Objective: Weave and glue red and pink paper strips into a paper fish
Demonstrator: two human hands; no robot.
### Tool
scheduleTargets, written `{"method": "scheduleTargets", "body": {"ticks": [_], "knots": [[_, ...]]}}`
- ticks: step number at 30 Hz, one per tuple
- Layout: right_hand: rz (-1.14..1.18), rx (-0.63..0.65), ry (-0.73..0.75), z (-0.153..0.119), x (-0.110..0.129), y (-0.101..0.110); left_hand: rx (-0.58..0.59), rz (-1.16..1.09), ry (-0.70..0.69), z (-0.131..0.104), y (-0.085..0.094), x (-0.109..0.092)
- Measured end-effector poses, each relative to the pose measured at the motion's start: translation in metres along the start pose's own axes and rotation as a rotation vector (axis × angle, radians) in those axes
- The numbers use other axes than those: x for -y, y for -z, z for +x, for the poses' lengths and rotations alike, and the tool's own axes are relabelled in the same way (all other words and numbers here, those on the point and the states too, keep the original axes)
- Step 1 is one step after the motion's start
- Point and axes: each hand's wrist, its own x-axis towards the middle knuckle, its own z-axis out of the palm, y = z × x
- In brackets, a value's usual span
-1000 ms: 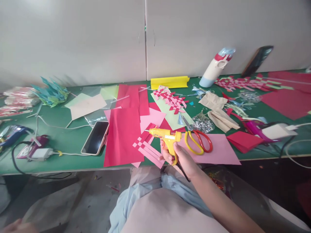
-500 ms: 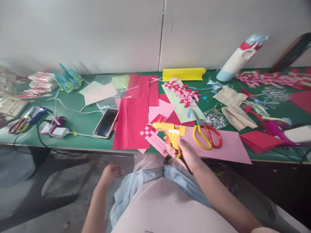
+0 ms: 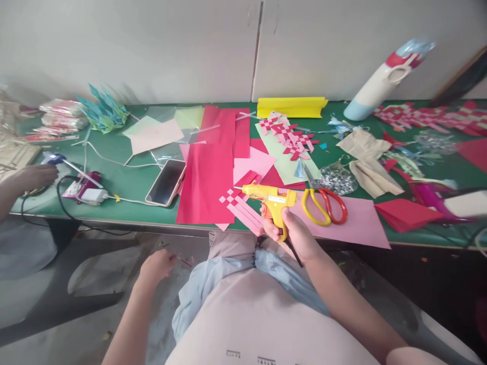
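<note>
My right hand is wrapped round the handle of a yellow hot glue gun, its nozzle pointing left above the table's front edge. Just behind and below the nozzle lies a woven piece of pink and red paper strips. My left hand hangs below the table edge, left of my lap, with its fingers curled; whatever they may hold is hidden. Close to the gun's right side, scissors with one yellow and one red handle rest on pink paper.
Red paper and a phone lie left of the glue gun. Behind are woven paper pieces and a yellow folded sheet. A bottle stands at back right. At far left, another person's hand reaches over the table.
My left hand has moved a little left and up. At far left another person's hand has come in over the scissors there. The glue gun stays in my right hand, almost unmoved.
</note>
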Motion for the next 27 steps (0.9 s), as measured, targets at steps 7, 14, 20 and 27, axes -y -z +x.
{"method": "scheduleTargets", "body": {"ticks": [7, 14, 20, 27], "knots": [[0.003, 0.016, 0.043, -0.001, 0.001, 0.005, 0.149, -0.196, -0.164, -0.007, 0.003, 0.002], [0.018, 0.013, 0.063, -0.002, -0.003, 0.009, 0.047, -0.453, -0.251, -0.02, 0.0, -0.029], [0.019, 0.002, 0.064, -0.003, -0.002, 0.005, 0.001, -0.452, -0.356, -0.044, 0.012, -0.09], [-0.019, -0.03, 0.079, -0.006, 0.002, 0.007, -0.452, 0.048, -0.815, -0.057, 0.031, -0.132]]}}
